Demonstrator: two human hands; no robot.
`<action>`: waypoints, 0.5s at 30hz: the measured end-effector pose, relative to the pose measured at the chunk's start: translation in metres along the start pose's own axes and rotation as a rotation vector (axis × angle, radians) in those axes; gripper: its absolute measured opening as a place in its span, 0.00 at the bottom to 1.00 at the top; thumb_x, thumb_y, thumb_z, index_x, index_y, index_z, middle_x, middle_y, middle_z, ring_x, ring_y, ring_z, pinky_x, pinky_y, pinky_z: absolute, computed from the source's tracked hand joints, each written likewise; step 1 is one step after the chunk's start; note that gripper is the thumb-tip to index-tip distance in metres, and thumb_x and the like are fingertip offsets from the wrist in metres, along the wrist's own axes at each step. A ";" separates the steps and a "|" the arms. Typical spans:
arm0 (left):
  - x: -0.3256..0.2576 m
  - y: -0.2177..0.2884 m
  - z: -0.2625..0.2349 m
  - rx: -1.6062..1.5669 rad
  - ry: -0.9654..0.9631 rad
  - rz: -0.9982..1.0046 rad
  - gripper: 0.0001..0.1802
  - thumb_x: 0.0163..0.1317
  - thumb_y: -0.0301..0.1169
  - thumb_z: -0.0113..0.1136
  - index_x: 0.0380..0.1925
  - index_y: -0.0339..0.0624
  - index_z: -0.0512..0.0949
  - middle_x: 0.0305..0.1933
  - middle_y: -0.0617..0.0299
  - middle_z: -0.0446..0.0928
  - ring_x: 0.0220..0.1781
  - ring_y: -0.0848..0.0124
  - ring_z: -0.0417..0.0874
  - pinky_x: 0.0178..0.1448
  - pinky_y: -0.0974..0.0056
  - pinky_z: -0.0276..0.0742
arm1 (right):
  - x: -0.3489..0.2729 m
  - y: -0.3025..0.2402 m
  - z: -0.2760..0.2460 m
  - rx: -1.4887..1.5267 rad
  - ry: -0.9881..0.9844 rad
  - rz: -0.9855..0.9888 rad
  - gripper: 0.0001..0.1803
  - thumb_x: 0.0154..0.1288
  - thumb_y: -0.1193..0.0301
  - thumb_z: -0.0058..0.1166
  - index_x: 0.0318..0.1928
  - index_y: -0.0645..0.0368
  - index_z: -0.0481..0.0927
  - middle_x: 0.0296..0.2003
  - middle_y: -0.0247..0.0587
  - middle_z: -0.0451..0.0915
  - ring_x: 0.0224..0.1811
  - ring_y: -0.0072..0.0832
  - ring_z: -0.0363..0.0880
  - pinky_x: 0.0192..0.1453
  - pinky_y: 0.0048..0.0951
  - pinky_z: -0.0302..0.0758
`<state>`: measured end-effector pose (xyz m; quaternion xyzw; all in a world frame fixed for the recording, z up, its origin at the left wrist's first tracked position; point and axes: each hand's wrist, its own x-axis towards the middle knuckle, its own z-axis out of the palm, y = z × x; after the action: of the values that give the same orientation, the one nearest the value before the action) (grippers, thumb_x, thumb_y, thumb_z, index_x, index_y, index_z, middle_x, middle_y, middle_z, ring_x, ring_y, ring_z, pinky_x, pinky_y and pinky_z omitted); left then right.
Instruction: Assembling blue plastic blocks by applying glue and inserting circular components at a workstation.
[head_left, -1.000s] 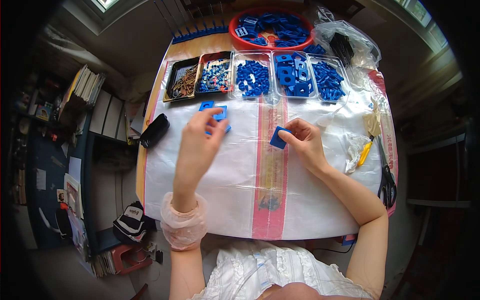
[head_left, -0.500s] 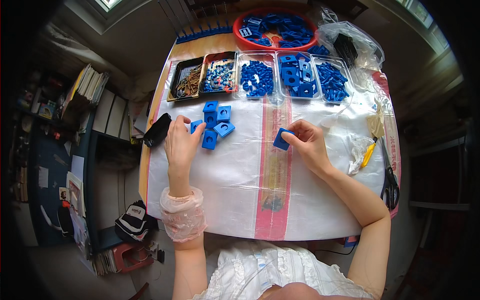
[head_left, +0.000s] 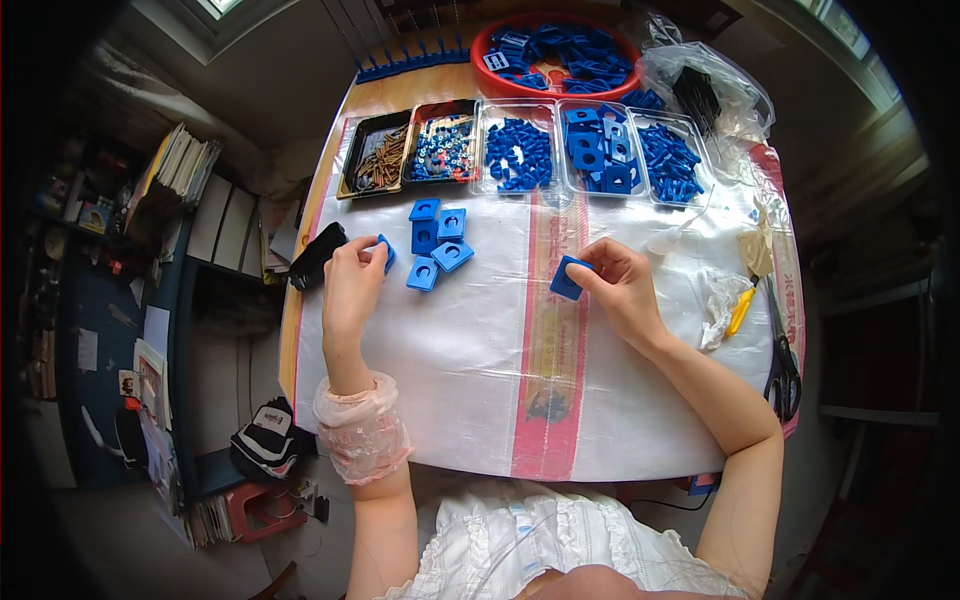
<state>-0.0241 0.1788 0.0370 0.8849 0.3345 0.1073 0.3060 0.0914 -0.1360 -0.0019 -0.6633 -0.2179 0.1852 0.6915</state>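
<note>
My left hand pinches a small blue square plastic piece, tilted on edge, at the left of the table; its fingers partly cover it. Just to the right of it lies a loose group of several blue square pieces, each with a round hole or recess. My right hand holds another blue square piece between thumb and fingers, over the striped band of the table cover. A black object, long and narrow, lies beside my left hand at the table's left edge.
Along the back stand a black tray of brass-coloured screws, a tray of small nuts and clear boxes of blue parts. Behind them is a red basin. Black scissors and a yellow-handled cutter lie right.
My left hand has closed on one blue square piece and drawn it a little left, away from the group. My right hand keeps its piece in nearly the same place.
</note>
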 end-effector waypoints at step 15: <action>0.002 -0.007 -0.002 0.034 -0.004 -0.010 0.15 0.71 0.29 0.53 0.52 0.33 0.81 0.33 0.56 0.84 0.29 0.74 0.84 0.38 0.68 0.79 | 0.000 0.000 -0.002 -0.013 -0.015 0.003 0.06 0.65 0.73 0.63 0.37 0.63 0.81 0.29 0.29 0.81 0.30 0.10 0.74 0.33 0.15 0.70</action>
<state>-0.0272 0.1856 0.0343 0.8885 0.3399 0.0983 0.2923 0.0920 -0.1374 -0.0020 -0.6668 -0.2233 0.1897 0.6852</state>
